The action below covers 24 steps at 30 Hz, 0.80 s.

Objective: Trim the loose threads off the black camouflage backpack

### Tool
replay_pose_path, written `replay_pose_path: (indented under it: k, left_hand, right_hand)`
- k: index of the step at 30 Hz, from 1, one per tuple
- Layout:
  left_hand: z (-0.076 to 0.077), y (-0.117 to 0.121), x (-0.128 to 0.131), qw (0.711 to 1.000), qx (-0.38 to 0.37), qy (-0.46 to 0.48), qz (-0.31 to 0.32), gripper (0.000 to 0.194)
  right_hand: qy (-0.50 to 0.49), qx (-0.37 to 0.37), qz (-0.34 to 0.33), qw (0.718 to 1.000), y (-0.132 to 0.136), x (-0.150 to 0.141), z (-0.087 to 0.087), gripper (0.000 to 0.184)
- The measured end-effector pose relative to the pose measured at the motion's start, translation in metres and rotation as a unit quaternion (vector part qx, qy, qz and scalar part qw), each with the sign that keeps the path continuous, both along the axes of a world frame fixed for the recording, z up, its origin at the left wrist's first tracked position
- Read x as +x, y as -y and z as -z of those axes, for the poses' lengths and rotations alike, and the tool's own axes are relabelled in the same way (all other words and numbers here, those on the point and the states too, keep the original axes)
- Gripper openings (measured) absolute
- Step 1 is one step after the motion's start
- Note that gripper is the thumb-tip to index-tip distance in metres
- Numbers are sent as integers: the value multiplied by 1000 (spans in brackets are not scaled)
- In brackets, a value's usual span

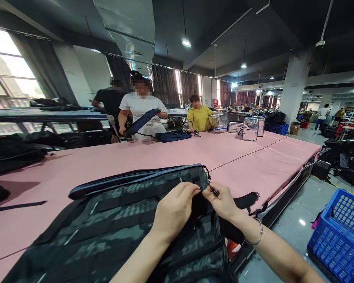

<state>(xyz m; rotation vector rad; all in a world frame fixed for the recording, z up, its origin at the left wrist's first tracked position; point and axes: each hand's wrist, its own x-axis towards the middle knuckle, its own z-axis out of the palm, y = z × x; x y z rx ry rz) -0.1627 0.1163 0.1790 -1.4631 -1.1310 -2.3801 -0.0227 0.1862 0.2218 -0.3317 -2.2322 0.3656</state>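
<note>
the camouflage bag is looking already sewn together, with its webbing rows attached; its far right corner is getting attention, and the pictures aren't showing how much is left. the bag is lying on the pink table, spreading near and left of the fingertips. the left hand is pinching close at that corner, exactly what i can't tell; the right hand is closing around a small dark item.

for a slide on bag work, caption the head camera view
Two hands work at the top corner of a dark patterned bag on a pink-covered table.
</note>
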Motion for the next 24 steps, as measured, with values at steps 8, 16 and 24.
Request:
replay_pose_path:
  k: [8,16,24]
  left_hand:
    - [16,-12,-16,901,-26,361,240,35]
    - [18,-18,-6,848,-66,406,336,18]
    - [20,-15,-5,830,-71,390,391,27]
  right_hand:
    - [-27,-82,4,996,-21,7,8,28]
    - [-35,-100,37,994,-36,9,8,20]
    - [-38,-25,98,994,-4,8,-4,22]
